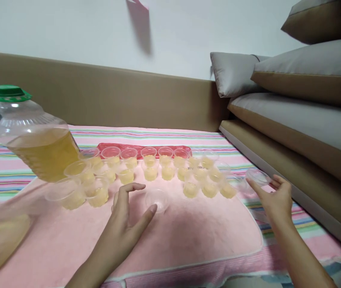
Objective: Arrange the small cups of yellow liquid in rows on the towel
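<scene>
My left hand [126, 216] is beside a clear plastic cup [157, 199] that looks empty and stands on the pink mat [188, 236]. Its thumb and index finger are spread apart, and the thumb tip overlaps the cup's near edge. Out to the right, my right hand [275, 198] has its thumb and fingers around another clear plastic cup [258, 177]. Several small cups with pale yellow liquid [167, 172] stand in rows across the mat's far half. Their see-through walls make single cups hard to tell apart.
A large clear jug [44, 148] with a green cap and yellow liquid stands at the left. A blurred vessel of yellow liquid [2, 244] is at the lower left edge. Behind the cups lies a red packet [134, 149]. Stacked cushions [302, 116] rise on the right.
</scene>
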Motion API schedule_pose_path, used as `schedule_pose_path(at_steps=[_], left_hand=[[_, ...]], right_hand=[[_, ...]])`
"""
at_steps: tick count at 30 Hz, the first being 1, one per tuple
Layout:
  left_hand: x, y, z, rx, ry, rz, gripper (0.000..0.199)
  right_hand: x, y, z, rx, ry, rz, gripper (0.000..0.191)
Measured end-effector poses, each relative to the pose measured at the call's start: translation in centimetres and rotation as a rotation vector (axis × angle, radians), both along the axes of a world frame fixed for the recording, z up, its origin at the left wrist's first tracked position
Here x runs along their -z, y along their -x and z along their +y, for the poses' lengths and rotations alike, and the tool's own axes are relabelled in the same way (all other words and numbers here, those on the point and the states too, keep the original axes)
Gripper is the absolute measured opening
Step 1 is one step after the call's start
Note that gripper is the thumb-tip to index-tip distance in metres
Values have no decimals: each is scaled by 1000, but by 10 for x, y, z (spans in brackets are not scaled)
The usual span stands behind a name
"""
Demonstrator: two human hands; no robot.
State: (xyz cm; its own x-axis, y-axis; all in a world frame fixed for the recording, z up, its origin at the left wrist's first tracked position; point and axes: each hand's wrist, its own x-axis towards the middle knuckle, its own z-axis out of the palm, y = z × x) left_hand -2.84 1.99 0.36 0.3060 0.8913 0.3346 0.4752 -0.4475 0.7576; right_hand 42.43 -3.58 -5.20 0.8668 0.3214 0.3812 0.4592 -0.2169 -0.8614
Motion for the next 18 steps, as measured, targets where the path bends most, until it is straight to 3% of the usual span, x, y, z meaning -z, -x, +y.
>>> schedule_pose_path(at_steps=[3, 7, 10, 13, 16, 18], left_hand=[[-7, 0, 4, 7, -91, -69, 19], [-16, 2, 7, -33, -183, -142, 37], [-19, 5, 3, -71, -131, -180, 54], [-17, 7, 0, -66, -53, -244, 57], [-17, 9, -4, -10, -66, -266, 53], [-19, 10, -12, 37, -104, -233, 50]], right_hand=[[0, -1, -1, -6, 0, 8, 107], [-11, 8, -8, 8, -34, -42, 106], [-32, 32, -19, 76, -112, -167, 80], [-53, 74, -26, 59, -232, -331, 47], [-64, 125, -24, -161, -348, -354, 37], [-63, 159, -19, -405, -367, -355, 34]])
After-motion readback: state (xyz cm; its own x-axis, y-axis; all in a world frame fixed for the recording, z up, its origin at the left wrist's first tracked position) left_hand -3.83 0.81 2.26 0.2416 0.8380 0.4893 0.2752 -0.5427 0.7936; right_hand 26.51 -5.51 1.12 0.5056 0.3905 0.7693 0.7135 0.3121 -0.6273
